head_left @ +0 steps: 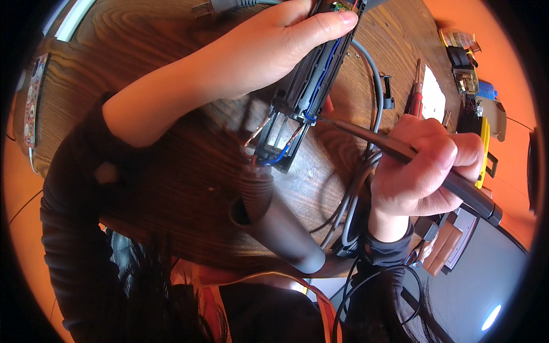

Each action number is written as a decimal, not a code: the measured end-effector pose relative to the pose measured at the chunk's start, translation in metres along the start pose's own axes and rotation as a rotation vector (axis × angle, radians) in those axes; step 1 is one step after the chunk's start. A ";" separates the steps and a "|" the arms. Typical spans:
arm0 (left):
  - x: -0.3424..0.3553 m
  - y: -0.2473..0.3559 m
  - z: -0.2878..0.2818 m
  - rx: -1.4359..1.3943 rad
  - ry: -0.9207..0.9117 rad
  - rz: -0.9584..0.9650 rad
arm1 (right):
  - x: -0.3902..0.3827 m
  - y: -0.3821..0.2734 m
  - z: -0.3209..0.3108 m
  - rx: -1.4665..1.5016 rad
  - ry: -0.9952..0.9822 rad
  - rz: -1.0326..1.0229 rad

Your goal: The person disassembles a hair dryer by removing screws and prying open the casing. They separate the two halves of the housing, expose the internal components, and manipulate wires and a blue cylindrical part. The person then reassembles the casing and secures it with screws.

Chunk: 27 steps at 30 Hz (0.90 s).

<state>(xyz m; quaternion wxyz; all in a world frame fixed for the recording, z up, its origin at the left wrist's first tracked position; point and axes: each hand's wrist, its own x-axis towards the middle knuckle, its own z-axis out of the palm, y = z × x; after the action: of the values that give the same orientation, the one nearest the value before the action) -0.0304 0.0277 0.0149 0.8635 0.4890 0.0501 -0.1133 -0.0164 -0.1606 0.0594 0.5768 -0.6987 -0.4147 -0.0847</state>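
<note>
Left hand (263, 57): closed over the upper part of a long black frame (311, 86), thumb laid along its right side, fingers mostly hidden beneath. Frame slants, top end away from the body, bottom end above the middle of the table (86, 68).

Right hand (432, 163): fingers wrapped snugly round a dark slim tool (389, 143), handle butt out to the right. Tip points left, right beside the frame's lower right edge; contact or a hair's gap, cannot tell.

Blue wire (327, 71) runs down the frame's channel. At the open lower end, bare copper strands and a blue loop show; below them a ribbed sleeve (257, 194) overlaps the mouth of a dark tube (286, 237). Tube lies aslant, lower end at the table's near edge.

Right of the frame: grey cable (378, 86) drops between frame and right hand, bunching by that wrist, so that side is tight. Beyond it a small black clip (389, 92), a red-handled screwdriver (418, 100), white paper (433, 94).

Left side roomier: wood grain spreads from the forearm to a power strip (36, 100) along the left edge. Plug (203, 8) at the far side, near the left hand.
</note>
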 end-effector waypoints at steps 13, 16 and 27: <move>-0.001 0.000 0.000 0.080 -0.045 0.132 | 0.007 -0.001 0.010 -0.072 -0.098 -0.165; -0.003 0.002 -0.002 0.063 -0.057 0.100 | 0.013 0.000 0.007 -0.125 -0.158 -0.231; -0.001 0.003 0.003 0.023 -0.029 0.075 | 0.018 -0.017 -0.007 0.013 -0.548 0.296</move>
<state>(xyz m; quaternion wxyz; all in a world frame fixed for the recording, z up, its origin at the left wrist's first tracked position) -0.0311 0.0267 0.0187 0.8620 0.4988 0.0177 -0.0885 -0.0141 -0.1579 0.0847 0.4543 -0.7446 -0.4488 0.1943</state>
